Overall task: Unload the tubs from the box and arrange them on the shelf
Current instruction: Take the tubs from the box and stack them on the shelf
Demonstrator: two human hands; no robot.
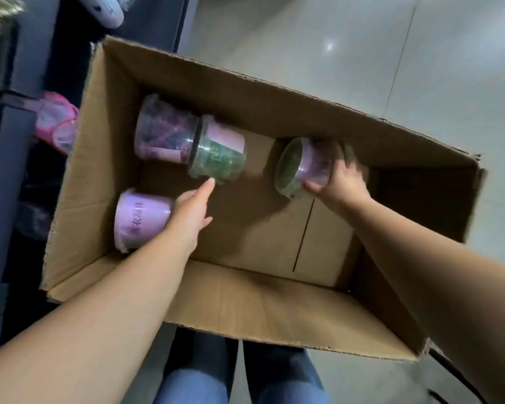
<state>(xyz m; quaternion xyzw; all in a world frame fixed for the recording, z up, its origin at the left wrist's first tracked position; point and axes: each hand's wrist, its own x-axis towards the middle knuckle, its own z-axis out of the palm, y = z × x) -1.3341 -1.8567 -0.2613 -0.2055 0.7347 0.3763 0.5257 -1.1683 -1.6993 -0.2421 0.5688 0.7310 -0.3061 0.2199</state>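
The main risk is rolling. All four tubs in the box (245, 290) lie on their sides, so a push instead of a grip would probably send one away across the cardboard floor.

The left hand (191, 212) is the likelier cause. It is open, with straight fingers, and only the forefinger tip reaches the near rim of the second green tub (219, 154). I cannot tell whether it touches or stops just short. That tub leans on the purple tub (161, 132) beyond it, so a nudge could shift both. The pink tub (140, 220) lies just left of this hand's wrist, and the forearm could knock it.

The right hand (340, 179) grips the green tub (301, 167) round its side wall. The thumb is on the near side and the fingers curl over the far side. The hand is blurred, so I cannot judge how firm the hold is. Smooth clear plastic held sideways could slip. The box walls also rise high around this hand, so the tub could catch the rim on the way out. I cannot see whether the lids are tight, and a loose one could spill the green contents.

The shelf (15, 147), I think, is the dark unit left of the left hand, beyond the box wall, and some pinkish tubs seem to sit there.
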